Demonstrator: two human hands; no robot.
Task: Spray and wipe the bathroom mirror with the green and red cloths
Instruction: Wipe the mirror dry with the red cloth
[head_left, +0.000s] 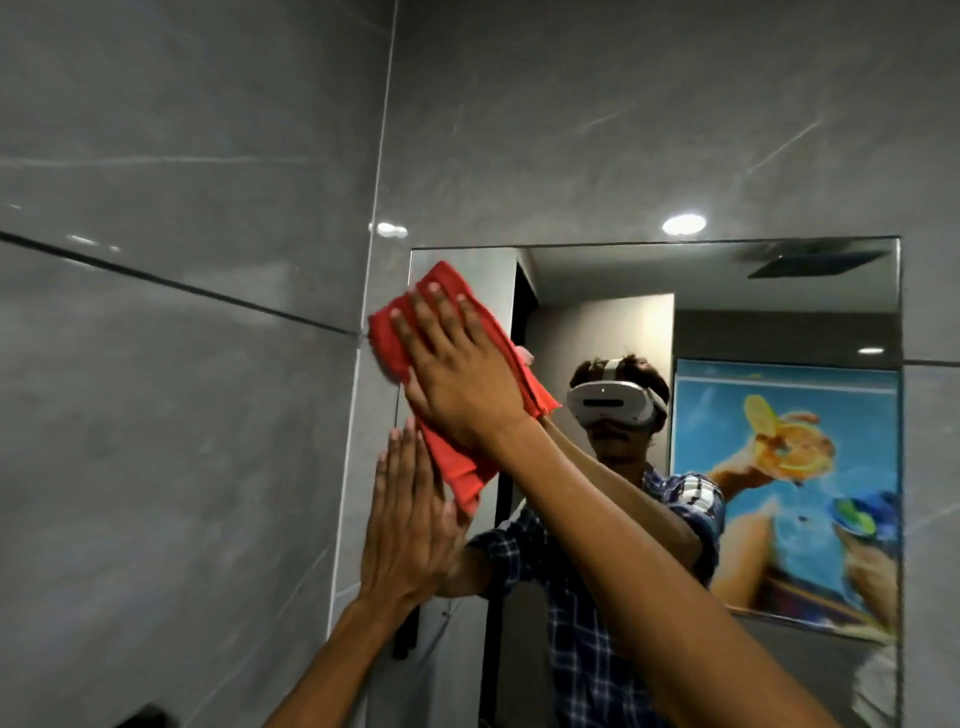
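Observation:
My right hand (457, 374) lies flat on the red cloth (457, 467) and presses it against the upper left corner of the bathroom mirror (727, 291). The cloth is folded, and its lower end hangs down below my palm. My left hand (410, 519) rests flat with straight fingers on the mirror's left edge, just below the cloth, and holds nothing. The green cloth and the spray bottle are not in view.
Grey glossy wall tiles (182, 364) surround the mirror, with a wall corner right beside its left edge. The mirror reflects a person with a headset and a checked shirt, a colourful poster and a dark door frame.

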